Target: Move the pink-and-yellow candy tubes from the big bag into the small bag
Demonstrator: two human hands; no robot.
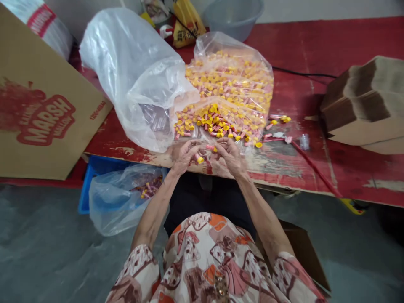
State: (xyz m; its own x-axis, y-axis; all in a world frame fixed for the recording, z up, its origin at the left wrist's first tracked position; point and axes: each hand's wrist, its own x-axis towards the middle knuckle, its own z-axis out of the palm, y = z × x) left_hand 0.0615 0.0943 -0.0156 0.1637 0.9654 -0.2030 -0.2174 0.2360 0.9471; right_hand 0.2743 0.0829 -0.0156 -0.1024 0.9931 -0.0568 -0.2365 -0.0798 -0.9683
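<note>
My left hand [184, 156] is at the table's front edge, fingers closed around a small pink tube with a yellow cap [200, 159]. Opposite it, my right hand [232, 156] pinches another pink piece with a yellow end [211, 148]. Just beyond my fingers, many such yellow-capped pink pieces [217, 122] spill from the mouth of a clear plastic bag [233, 46]. To its left lies a large translucent bag [126, 71] with clear empty tubes [156, 118] in its opening.
A printed cardboard box [41, 109] stands at left, stacked brown cardboard [369, 105] at right. A red stick [315, 168] and a clear tube [304, 142] lie right of my hands. Below the edge is a blue crate [84, 193]; a grey basin [235, 19] stands behind.
</note>
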